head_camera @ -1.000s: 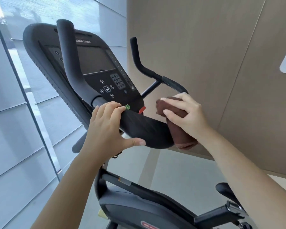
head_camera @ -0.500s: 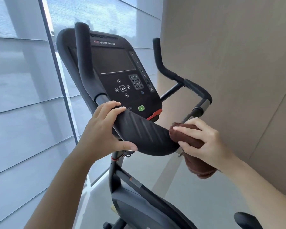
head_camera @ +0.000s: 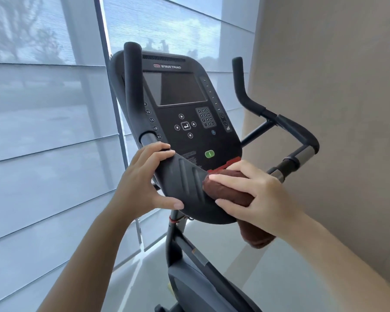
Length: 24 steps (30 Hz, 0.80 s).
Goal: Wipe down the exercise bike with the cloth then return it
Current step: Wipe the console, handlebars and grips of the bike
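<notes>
My right grip clamps the cloth against the bike; my left grip clasps its console's left edge.

A shaded window stands left, a beige wall right, pale floor below.

Head camera, close, facing forward-down over bike console.

Bright daylight through window; wide-angle edge distortion.
</notes>
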Tool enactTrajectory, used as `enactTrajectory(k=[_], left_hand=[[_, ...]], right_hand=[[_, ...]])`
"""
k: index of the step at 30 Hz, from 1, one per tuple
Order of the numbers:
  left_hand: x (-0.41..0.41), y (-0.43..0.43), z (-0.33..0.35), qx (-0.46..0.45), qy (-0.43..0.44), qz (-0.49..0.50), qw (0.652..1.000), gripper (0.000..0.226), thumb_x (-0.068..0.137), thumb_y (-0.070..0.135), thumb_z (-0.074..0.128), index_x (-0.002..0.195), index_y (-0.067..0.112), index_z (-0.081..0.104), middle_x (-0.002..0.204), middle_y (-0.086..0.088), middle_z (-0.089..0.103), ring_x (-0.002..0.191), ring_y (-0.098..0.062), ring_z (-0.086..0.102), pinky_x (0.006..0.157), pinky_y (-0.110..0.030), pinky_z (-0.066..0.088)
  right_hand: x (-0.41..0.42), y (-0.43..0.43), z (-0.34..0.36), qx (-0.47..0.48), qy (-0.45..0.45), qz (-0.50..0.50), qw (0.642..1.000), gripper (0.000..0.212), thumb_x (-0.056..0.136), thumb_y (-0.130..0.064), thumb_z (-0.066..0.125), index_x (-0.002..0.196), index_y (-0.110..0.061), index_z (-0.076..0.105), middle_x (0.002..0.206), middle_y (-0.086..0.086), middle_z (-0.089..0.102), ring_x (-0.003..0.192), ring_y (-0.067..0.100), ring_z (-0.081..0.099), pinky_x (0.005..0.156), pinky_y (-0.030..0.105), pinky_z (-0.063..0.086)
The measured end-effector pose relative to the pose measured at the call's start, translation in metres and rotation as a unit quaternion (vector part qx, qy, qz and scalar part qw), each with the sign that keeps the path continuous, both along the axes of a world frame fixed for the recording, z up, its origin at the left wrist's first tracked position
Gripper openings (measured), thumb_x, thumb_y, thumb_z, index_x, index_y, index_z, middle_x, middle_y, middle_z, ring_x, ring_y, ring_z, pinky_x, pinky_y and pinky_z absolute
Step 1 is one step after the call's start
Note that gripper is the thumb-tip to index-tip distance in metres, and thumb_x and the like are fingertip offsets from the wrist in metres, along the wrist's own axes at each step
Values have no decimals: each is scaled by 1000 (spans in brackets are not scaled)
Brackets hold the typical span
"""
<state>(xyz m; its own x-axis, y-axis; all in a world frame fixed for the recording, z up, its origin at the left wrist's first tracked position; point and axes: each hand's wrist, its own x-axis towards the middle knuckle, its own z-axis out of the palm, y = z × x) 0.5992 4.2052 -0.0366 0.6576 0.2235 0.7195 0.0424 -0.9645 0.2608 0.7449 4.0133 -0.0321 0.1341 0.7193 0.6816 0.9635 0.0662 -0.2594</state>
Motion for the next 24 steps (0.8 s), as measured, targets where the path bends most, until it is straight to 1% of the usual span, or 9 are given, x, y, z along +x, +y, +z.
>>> enactTrajectory(k=[3, 7, 9, 12, 16, 18, 20, 22, 24], left_hand=[[-2, -1, 1, 4, 2, 5, 1000, 108, 51, 90, 41, 120, 8, 54, 130, 2, 45, 123, -17, 38, 98, -29, 31], [-4, -1, 3, 9, 13, 9, 1000, 107, 50, 89, 43, 120, 9, 54, 131, -2, 47, 124, -17, 38, 99, -26, 30], [-3, -1, 3, -2, 8, 7, 1000, 108, 48, 87, 48, 121, 8, 53, 131, 0, 46, 124, -16, 38, 102, -23, 29], [-3, 0, 0, -27, -8, 4, 1000, 103, 42, 74, 61, 122, 11, 50, 132, 8, 43, 126, -12, 37, 104, -25, 31], [-3, 3, 0, -27, -7, 2, 1000, 106, 41, 71, 63, 129, 15, 44, 135, 16, 35, 129, -5, 30, 105, -15, 24], [-5, 5, 2, 1, 8, 4, 1000, 109, 42, 75, 60, 129, 13, 44, 135, 13, 36, 128, -3, 30, 105, -14, 23], [-7, 8, 7, 15, 22, -3, 1000, 107, 51, 86, 47, 129, 12, 45, 134, 12, 38, 126, -2, 31, 105, -14, 23], [-11, 13, 13, -5, 25, -2, 1000, 101, 59, 88, 32, 129, 15, 46, 131, 15, 39, 124, -1, 34, 103, -14, 26], [-15, 25, 18, -13, 5, 26, 1000, 95, 64, 86, 28, 128, 19, 47, 130, 16, 41, 121, 2, 35, 99, -16, 28]], right_hand=[[2, -5, -2, 8, -9, 7, 1000, 35, 77, -38, 60, 111, -29, 65, 101, -5, 61, 90, 9, 59, 84, 26, 50], [2, 17, 17, -6, 54, 21, 998, 33, 75, -34, 68, 108, -34, 66, 100, -8, 61, 92, 0, 56, 85, 11, 43], [-3, 36, 25, -27, 59, 24, 998, 33, 75, -33, 70, 108, -35, 66, 100, -7, 60, 92, 1, 55, 88, 17, 43], [-5, 56, 34, -72, 62, 39, 995, 33, 75, -34, 68, 108, -39, 65, 99, -7, 59, 93, 6, 57, 91, 29, 45], [3, 63, 39, -83, 70, 62, 992, 34, 74, -35, 67, 108, -39, 65, 99, -8, 60, 96, 5, 57, 93, 30, 44], [5, 70, 41, -74, 68, 75, 992, 34, 75, -32, 69, 108, -38, 65, 99, -7, 60, 95, 4, 57, 92, 24, 43], [8, 79, 45, -34, 103, 92, 990, 34, 76, -26, 70, 108, -36, 65, 99, -4, 62, 94, 2, 57, 90, 15, 41], [11, 90, 49, 20, 159, 103, 982, 33, 77, -21, 69, 106, -35, 65, 98, -2, 63, 93, 1, 57, 87, 11, 40], [12, 105, 51, 62, 187, 109, 974, 32, 78, -21, 68, 105, -37, 65, 97, -3, 63, 92, 0, 57, 85, 8, 40]])
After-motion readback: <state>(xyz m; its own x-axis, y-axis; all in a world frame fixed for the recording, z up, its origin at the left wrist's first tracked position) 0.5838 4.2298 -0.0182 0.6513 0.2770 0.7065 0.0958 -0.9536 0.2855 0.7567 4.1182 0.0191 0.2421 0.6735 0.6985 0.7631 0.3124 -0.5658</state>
